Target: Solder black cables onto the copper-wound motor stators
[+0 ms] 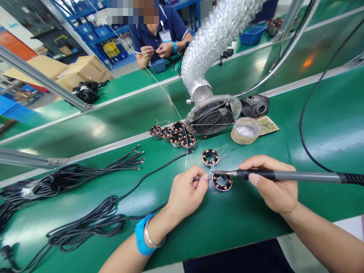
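Note:
My right hand [274, 184] grips a soldering iron [307, 176] like a pen, its tip pointing left at the upper edge of a ring-shaped motor stator [222, 182] with copper windings. A little smoke shows by the tip. My left hand [186, 191] is closed in a pinch on the end of a black cable [159, 207], just left of that stator. Thin solder wire [174, 105] hangs down from above and passes behind my left hand; whether the fingers hold it too is hidden. A second stator [210, 157] lies directly behind the first.
Several stators [176, 138] stand behind, beside a fume fan [213, 119] on a silver duct [196, 57]. Right of it are a tub of shavings [246, 131] and a sponge tray [269, 125]. Cable bundles [71, 176] cover the left. A co-worker [159, 38] sits across the bench.

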Demonstrator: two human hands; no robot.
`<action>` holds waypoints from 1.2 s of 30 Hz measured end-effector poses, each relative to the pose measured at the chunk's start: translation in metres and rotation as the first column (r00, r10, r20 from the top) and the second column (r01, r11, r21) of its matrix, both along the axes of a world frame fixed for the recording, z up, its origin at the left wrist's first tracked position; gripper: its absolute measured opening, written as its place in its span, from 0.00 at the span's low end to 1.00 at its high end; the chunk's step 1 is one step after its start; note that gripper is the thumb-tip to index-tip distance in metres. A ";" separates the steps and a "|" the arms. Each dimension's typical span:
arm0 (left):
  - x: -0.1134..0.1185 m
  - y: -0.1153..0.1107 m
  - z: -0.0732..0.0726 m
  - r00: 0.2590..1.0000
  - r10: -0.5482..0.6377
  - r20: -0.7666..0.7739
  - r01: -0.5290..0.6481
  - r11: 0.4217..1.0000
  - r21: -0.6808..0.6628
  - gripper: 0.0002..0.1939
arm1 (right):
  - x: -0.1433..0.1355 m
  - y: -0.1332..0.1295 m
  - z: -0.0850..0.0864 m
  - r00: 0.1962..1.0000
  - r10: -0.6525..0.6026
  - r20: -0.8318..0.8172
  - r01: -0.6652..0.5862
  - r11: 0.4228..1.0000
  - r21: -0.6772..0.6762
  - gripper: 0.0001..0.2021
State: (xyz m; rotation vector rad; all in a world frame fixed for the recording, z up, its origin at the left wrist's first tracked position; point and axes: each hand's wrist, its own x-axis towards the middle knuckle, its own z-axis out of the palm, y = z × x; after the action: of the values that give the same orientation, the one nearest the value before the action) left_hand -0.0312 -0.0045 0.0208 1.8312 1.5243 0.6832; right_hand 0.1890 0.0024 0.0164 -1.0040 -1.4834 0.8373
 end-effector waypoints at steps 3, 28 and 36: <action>0.000 0.000 0.001 1.000 -0.002 -0.004 0.002 1.000 0.002 0.09 | -0.001 -0.001 0.003 1.000 0.006 0.025 -0.007 1.000 0.015 0.05; 0.002 0.000 0.000 1.000 -0.003 -0.012 0.003 1.000 -0.012 0.10 | -0.007 -0.009 0.014 0.989 0.045 0.144 -0.092 0.936 0.340 0.12; 0.002 0.000 0.001 1.000 0.004 -0.008 -0.004 1.000 -0.010 0.10 | -0.007 -0.009 0.013 0.990 0.042 0.138 -0.086 0.937 0.337 0.11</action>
State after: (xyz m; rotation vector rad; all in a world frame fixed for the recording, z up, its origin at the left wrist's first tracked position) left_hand -0.0294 -0.0046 0.0218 1.8263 1.5348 0.6698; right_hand 0.1815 -0.0061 0.0298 -0.7614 -1.7101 0.5399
